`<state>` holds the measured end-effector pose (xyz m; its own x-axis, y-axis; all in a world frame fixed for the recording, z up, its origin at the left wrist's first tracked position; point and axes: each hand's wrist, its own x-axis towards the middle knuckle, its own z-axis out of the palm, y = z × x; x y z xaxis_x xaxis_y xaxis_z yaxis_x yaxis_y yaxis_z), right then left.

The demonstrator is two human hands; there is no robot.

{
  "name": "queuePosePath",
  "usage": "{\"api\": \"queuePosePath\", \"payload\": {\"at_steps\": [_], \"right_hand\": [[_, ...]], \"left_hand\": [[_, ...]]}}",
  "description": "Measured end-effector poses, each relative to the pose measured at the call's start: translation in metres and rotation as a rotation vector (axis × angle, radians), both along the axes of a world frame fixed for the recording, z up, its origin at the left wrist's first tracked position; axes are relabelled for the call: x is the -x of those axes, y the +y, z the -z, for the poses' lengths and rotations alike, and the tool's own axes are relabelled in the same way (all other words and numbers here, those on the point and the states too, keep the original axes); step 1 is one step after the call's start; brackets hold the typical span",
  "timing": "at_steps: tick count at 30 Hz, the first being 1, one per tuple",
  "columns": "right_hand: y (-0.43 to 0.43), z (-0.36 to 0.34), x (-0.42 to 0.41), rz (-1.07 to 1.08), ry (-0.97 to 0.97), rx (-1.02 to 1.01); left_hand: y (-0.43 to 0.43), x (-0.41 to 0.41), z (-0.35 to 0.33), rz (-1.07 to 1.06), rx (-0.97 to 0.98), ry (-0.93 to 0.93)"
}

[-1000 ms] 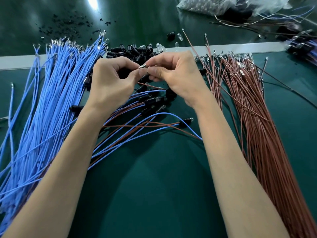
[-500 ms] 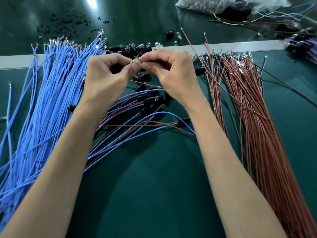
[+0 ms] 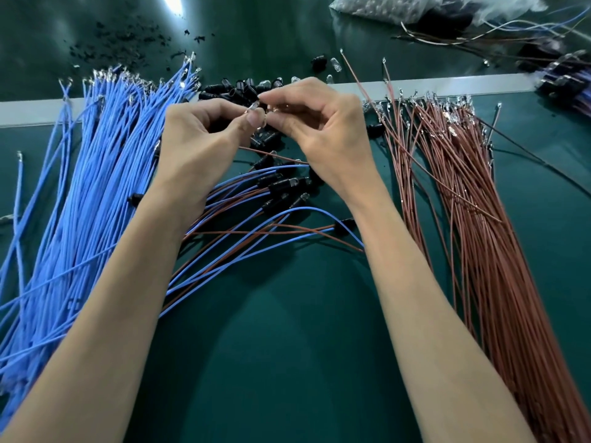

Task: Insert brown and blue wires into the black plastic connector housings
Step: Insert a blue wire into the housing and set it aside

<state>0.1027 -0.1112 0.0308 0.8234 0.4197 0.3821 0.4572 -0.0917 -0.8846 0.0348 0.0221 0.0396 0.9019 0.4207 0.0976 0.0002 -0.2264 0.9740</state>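
Left hand and right hand pinched a tiny clear part between them; a slip risked losing it among the black housings

Left hand, right hand close together, both pinching, forearms extended.
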Motion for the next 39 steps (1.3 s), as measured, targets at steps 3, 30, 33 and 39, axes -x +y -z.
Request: {"api": "queuePosePath", "payload": {"at_steps": [3, 30, 33, 39], "right_hand": [[0.0, 0.001, 0.0, -0.001, -0.013, -0.029], [0.004, -0.003, 0.003, 0.068, 0.003, -0.09], [0.005, -0.005, 0.003, 0.074, 0.003, -0.085], [0.004, -0.004, 0.004, 0.066, 0.0, -0.065]], "left_hand": [[-0.001, 0.0, -0.001, 0.0, 0.02, -0.004], [-0.002, 0.002, -0.009, -0.002, 0.1, 0.007], [-0.002, 0.002, -0.011, 0.005, 0.183, 0.035], [0.004, 0.002, -0.011, 0.06, 0.356, 0.187]]}}
